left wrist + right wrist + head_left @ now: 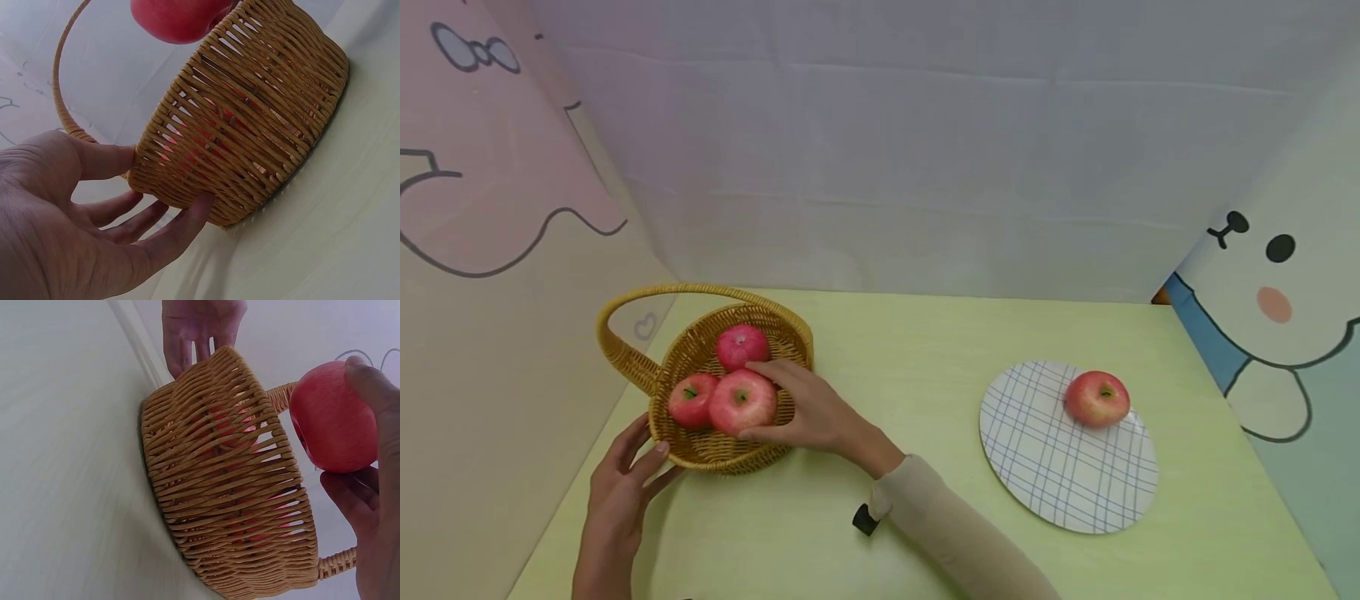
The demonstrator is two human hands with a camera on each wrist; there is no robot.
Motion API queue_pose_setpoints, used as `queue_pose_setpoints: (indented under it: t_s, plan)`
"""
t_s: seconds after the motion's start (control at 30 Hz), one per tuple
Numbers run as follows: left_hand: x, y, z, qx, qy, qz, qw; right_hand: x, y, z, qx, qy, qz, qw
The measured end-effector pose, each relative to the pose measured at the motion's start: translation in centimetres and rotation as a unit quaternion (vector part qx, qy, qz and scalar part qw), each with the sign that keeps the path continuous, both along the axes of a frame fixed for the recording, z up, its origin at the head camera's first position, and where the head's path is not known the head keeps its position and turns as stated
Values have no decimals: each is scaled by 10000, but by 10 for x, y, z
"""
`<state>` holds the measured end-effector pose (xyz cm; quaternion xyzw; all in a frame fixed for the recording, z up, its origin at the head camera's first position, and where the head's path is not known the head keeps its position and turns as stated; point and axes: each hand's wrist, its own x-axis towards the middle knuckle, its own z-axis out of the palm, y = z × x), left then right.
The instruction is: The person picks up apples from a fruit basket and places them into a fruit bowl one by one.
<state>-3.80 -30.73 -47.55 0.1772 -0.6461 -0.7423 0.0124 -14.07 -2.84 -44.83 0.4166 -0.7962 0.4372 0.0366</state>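
Note:
A wicker basket (801, 333) with a tall handle stands at the table's left. My right hand (816, 412) grips a large red apple (741, 404) between thumb and fingers, over the basket's opening. The right wrist view has this apple (334, 419) above the rim. Inside the basket lie another red apple (688, 400) and a deep-pink round fruit (741, 343). My left hand (617, 487) holds the basket's near left side. In the left wrist view its fingers (181, 231) bend against the woven wall (250, 125).
On the right, a round white plate (1037, 454) with a blue grid pattern carries one red apple (1097, 400). A pale cloth wall (925, 167) rises behind the light green table (895, 350). Panels with cartoon drawings stand at both sides.

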Motion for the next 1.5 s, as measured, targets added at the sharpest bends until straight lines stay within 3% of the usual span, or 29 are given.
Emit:
queue_pose_setpoints:
  t_s: [0.4,0.83,1.17,1.5]
  plan:
    - [1,0,1,-153,-156,-30,9998,11,27,8,-548,618,-106,9965]
    - [1,0,2,-92,26,-73,9999,25,59,9,-1340,517,-407,9888]
    - [1,2,2,-5,34,38,10000,32,80,5,-1559,725,-1174,9781]
    - [0,3,0,-40,65,76,9999,36,100,1,-1722,630,-2028,9619]
